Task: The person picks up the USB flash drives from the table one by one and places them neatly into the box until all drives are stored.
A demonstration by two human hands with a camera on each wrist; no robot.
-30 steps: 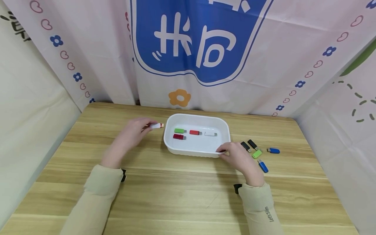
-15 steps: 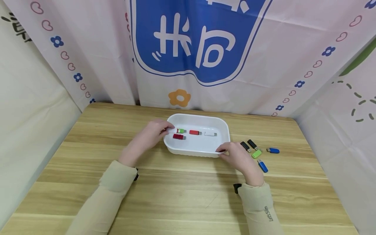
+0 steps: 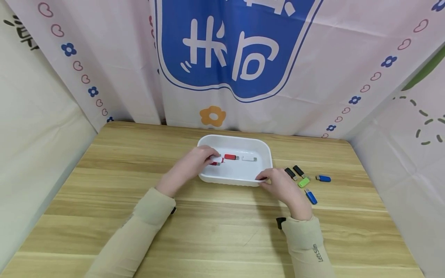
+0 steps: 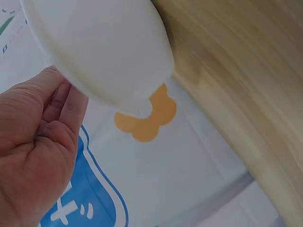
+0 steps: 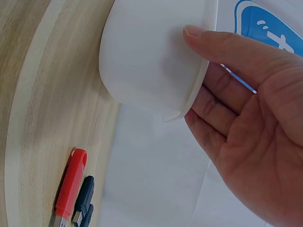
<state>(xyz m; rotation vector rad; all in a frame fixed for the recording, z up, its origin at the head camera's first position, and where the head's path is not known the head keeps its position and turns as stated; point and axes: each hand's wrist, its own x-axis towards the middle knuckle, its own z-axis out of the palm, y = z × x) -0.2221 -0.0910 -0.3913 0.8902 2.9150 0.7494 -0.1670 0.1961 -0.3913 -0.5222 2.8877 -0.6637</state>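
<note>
In the head view my left hand (image 3: 194, 164) reaches over the left rim of a white plastic bin (image 3: 236, 179) and pinches a white USB flash drive (image 3: 217, 159) with a red end. Under it a dark red flash drive (image 3: 215, 163) shows in part; the green one beside it is mostly hidden. A red flash drive (image 3: 230, 157) and another white flash drive (image 3: 248, 158) lie farther right on the bin floor. My right hand (image 3: 282, 187) grips the bin's near right rim, its thumb (image 5: 203, 38) pressed on the outer wall in the right wrist view. The left wrist view hides the held drive behind the bin wall.
To the right of the bin, on the wooden table (image 3: 222, 239), lie two black flash drives (image 3: 298, 170), a light green one (image 3: 304, 182) and two blue ones (image 3: 311, 196). A red flash drive (image 5: 71, 184) shows in the right wrist view. A printed curtain (image 3: 139, 96) hangs behind the table.
My left hand has carried the white flash drive rightward, from left of the bin to over its inside. My right hand has stayed on the rim.
</note>
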